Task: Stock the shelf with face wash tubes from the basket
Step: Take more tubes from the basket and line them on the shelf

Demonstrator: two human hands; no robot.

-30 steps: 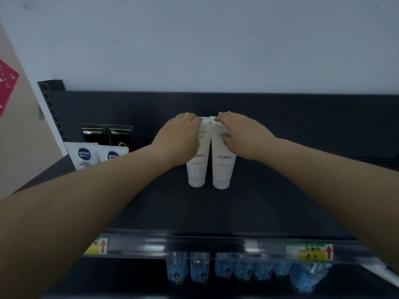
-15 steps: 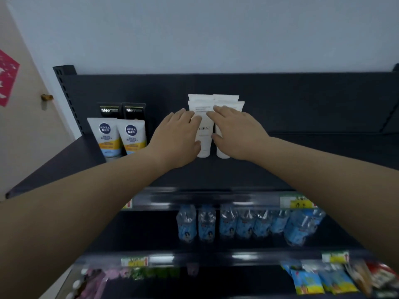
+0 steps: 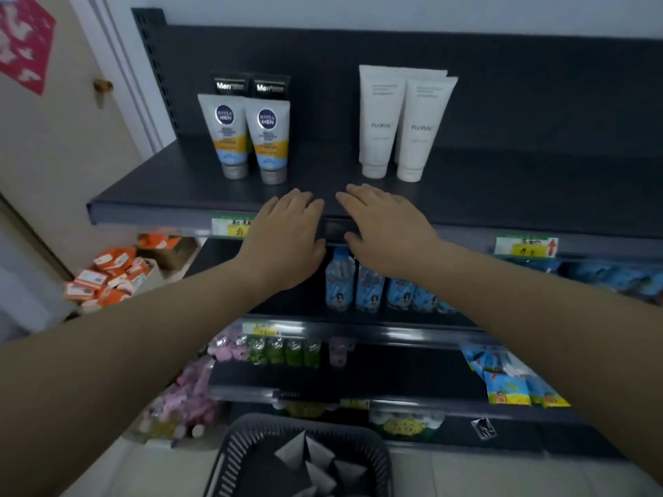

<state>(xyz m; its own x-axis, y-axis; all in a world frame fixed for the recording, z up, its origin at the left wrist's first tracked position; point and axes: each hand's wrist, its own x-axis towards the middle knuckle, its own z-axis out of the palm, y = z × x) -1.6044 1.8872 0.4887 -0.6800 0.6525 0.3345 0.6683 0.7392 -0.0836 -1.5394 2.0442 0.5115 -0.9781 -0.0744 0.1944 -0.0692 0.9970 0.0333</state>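
Two white plastic FLORAL face wash tubes (image 3: 378, 120) stand cap-down on the dark metal shelf (image 3: 143, 190), just beyond the right grip (image 3: 387, 231); another behind them is mostly hidden. The dark slotted basket (image 3: 229, 457) below the grips is cut off. The left grip (image 3: 283, 238) and the right have straight fingers and hold nothing.

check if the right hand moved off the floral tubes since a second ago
Yes. The right hand drew back off the white Floral tubes toward the person, now open over the shelf edge.
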